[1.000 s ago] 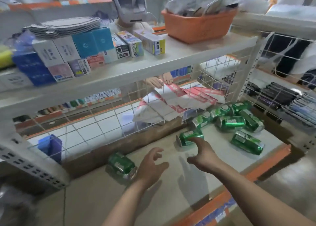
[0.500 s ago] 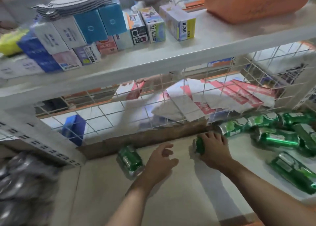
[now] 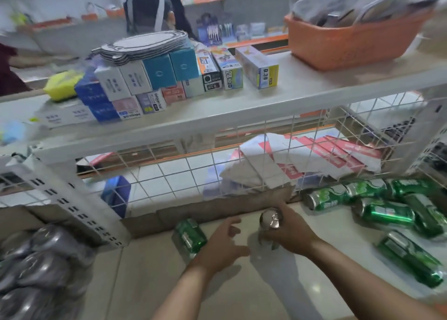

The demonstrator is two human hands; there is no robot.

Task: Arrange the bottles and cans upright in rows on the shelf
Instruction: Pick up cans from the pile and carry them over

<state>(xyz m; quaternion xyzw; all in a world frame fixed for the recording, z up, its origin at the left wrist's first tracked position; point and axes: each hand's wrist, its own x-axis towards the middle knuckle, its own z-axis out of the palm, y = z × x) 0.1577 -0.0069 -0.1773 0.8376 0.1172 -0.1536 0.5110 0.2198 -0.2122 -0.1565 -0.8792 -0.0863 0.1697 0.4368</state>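
Note:
My right hand (image 3: 289,232) grips a green can (image 3: 271,219) and holds it upright, its silver top facing me, near the back of the lower shelf (image 3: 242,288). My left hand (image 3: 221,243) hovers open just left of it, fingers spread. A second green can (image 3: 189,235) lies on its side right beside my left hand. Several more green cans (image 3: 377,206) lie tumbled at the right of the shelf, one of them (image 3: 411,256) nearest the front edge.
A white wire grid (image 3: 169,174) backs the lower shelf, with red and white papers (image 3: 314,160) behind it. The upper shelf (image 3: 302,85) holds small boxes (image 3: 169,77) and an orange basket (image 3: 350,41). Grey packaged goods (image 3: 36,271) sit at the lower left. A person stands beyond.
My right hand closed on a lying can and stood it upright. My left hand stayed open near the other lying can. The view tilted up.

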